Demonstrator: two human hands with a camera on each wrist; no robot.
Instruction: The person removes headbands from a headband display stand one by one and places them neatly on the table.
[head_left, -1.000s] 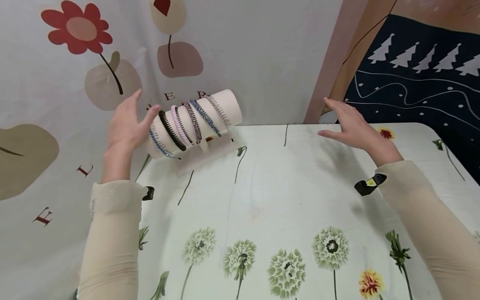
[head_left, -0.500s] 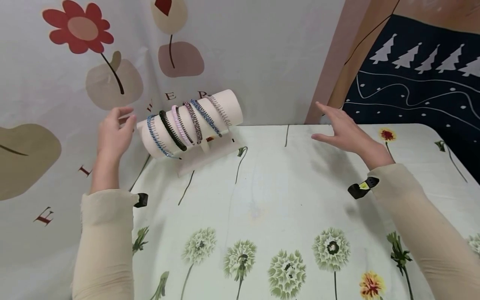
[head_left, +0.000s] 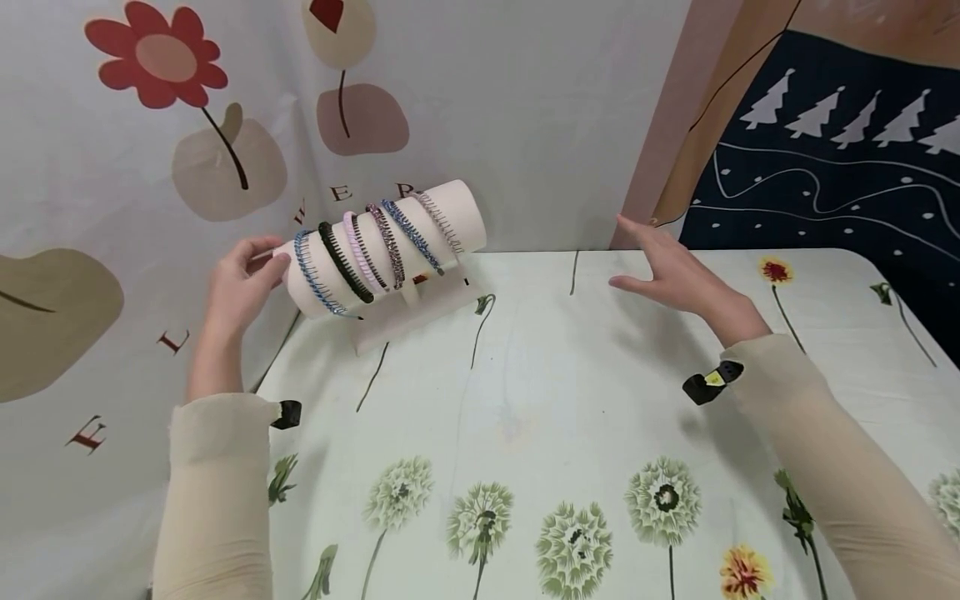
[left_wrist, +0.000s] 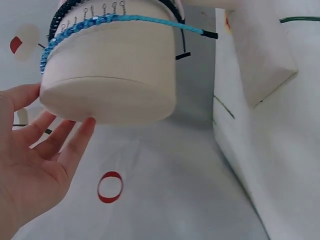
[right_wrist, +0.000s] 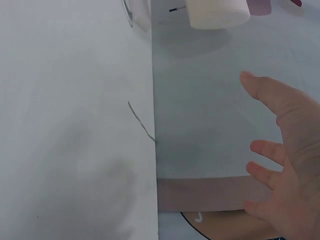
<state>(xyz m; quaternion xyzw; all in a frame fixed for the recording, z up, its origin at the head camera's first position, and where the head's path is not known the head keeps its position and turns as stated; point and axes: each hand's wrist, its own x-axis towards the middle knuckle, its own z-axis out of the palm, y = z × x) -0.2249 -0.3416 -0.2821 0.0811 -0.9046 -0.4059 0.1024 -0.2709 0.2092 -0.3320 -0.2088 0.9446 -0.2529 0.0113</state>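
Head view: the fingertips of the left hand (head_left: pixel 243 283) are partly hidden where they meet the near end of a white cylindrical display roll (head_left: pixel 465 212). Left wrist view crops the toothed headbands (left_wrist: pixel 110 18) at its top edge; right wrist view catches only the roll's far end. Left hand — raised, thumb at the near rim, fingers extended and loosely spread, not clenched; firmness of contact cannot be told. Right hand (head_left: pixel 675 279) — raised, fingers apart, thumb extended, grasping nothing, well apart from the roll. The roll sits on its pale base (head_left: pixel 420 317), just right of the left fingertips; its long axis runs from them obliquely rightward and away from the person, far end short of the right hand.
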